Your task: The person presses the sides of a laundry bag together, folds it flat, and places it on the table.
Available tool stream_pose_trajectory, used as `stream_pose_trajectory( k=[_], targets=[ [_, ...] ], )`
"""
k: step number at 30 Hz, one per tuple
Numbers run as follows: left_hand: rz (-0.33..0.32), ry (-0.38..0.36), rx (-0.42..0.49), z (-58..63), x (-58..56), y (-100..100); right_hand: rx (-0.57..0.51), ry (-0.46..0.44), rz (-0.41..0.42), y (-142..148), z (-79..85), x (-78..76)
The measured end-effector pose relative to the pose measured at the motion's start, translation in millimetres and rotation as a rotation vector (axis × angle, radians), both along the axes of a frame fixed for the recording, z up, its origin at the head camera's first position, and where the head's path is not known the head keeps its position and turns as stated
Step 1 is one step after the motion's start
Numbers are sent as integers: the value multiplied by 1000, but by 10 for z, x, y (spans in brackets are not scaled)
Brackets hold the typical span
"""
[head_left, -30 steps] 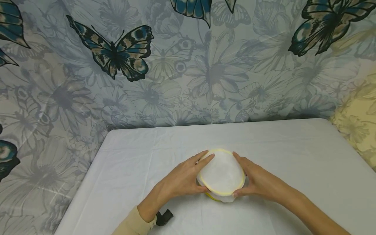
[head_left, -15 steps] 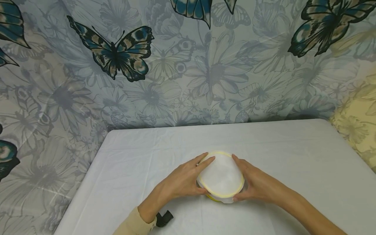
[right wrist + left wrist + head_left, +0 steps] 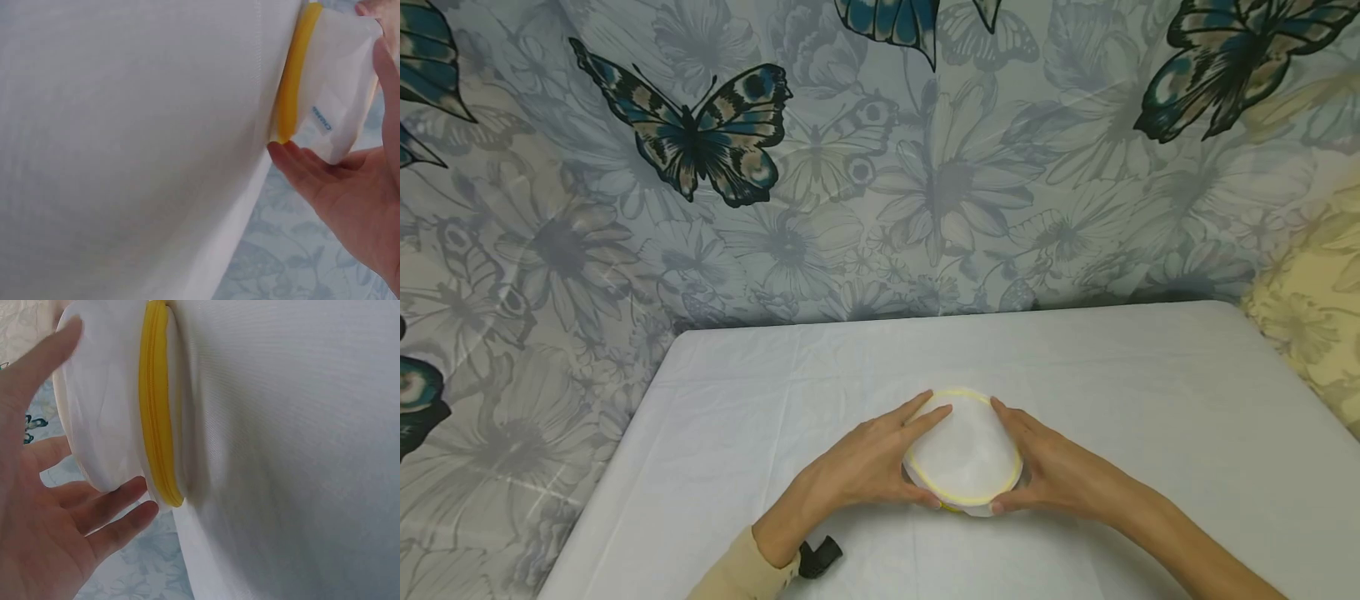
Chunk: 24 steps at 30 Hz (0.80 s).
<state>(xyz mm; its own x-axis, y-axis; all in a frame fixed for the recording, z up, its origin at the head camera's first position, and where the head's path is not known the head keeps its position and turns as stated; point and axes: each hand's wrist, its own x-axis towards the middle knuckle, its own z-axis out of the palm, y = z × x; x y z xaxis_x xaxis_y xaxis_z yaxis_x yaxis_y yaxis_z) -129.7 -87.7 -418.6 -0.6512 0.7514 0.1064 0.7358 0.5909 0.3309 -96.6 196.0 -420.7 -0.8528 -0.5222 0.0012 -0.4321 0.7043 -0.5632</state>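
Note:
A round white fabric zip pouch (image 3: pixel 967 450) with thin yellow piping round its top sits on the white-covered table. In the left wrist view, a yellow zipper (image 3: pixel 156 406) runs round its side close to the tabletop. My left hand (image 3: pixel 868 462) holds the pouch from the left, thumb at the near side and fingers at the far side. From the right, my right hand (image 3: pixel 1063 471) grips it the same way, its fingertips low by the zipper in the right wrist view. A small tag (image 3: pixel 322 120) with blue lettering shows on the pouch's wall there.
The white tablecloth (image 3: pixel 760 433) spreads around the pouch to the table's far edge. Behind it hangs a grey-blue backdrop (image 3: pixel 955 183) printed with flowers and butterflies. A black strap piece (image 3: pixel 820 557) sticks out by the left wrist, beside a beige sleeve (image 3: pixel 745 567).
The pouch's top edge sits slightly lower in the head view, and less yellow shows beneath its near side. Both hands have shifted only a little, keeping their hold.

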Motion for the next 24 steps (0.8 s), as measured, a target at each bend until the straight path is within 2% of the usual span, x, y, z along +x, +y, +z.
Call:
stream_pose_trajectory(
  k=[3, 6, 14, 24],
  targets=[
    [23, -44, -20, 8, 12, 9, 4, 0, -1, -8, 2, 6],
    [37, -57, -33, 4, 21, 16, 2, 5, 3, -16, 2, 7],
    [21, 21, -51, -29, 25, 17, 16, -7, 10, -22, -22, 1],
    [13, 69, -63, -50, 12, 9, 81, 52, 14, -30, -49, -23]
  ],
)
